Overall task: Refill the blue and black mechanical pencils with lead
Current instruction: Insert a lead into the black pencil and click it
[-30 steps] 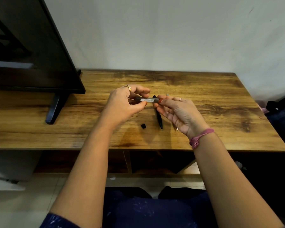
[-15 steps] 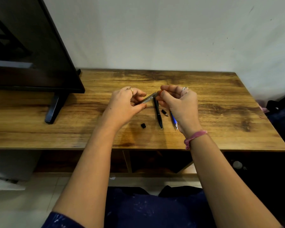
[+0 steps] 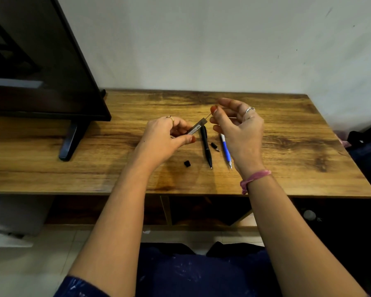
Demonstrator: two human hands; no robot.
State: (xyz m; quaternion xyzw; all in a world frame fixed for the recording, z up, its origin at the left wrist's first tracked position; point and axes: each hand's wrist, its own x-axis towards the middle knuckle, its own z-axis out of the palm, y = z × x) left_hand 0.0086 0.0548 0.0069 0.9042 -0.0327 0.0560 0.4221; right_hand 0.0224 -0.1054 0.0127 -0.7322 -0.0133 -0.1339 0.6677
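My left hand [image 3: 166,137] grips a slim grey lead case [image 3: 196,128], tilted with its open end up and to the right. My right hand [image 3: 239,127] pinches a thin lead [image 3: 208,115] that sticks out of that open end. The black pencil [image 3: 206,146] lies on the wooden table [image 3: 287,136] between my hands, tip towards me. The blue pencil [image 3: 226,151] lies beside it to the right, partly under my right hand. A small black cap piece [image 3: 215,146] lies between the two pencils. Another small black cap [image 3: 187,163] rests on the table below my left hand.
A dark TV screen [image 3: 41,71] on a black foot [image 3: 70,140] stands at the table's left. A white wall runs behind. Dark bags [image 3: 366,146] sit beyond the right edge. The table's front edge is close to my knees.
My right hand has lifted up and to the right, away from the case, drawing a lead out of it. The blue pencil and the small cap piece have come into full view.
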